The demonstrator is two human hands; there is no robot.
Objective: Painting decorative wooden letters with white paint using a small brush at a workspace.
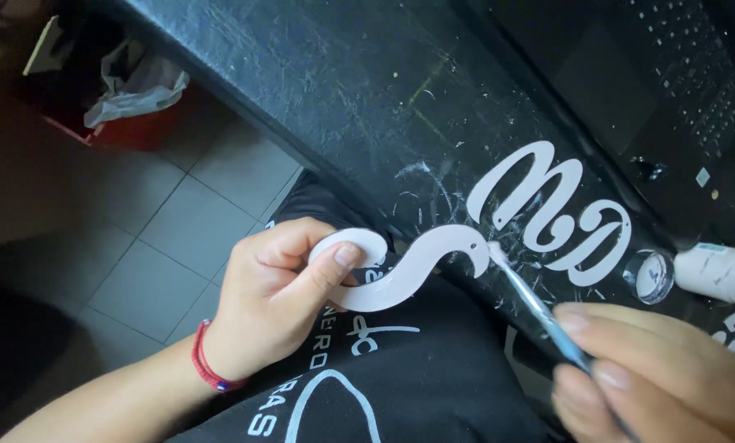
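My left hand (273,299) pinches one curled end of a flat white S-shaped cutout (412,267), held out over the front edge of a black scratched table (334,74). My right hand (654,369) grips a thin paintbrush (535,299). The brush's white tip touches the other end of the S-shaped cutout. Two more white curly letter cutouts (560,213) lie flat on the table just beyond the brush.
A small open paint jar (651,276) and a white bottle lying on its side (720,272) sit at the right. A dark laptop (662,74) is at the top right. A red bin with a white bag (129,90) stands on the tiled floor.
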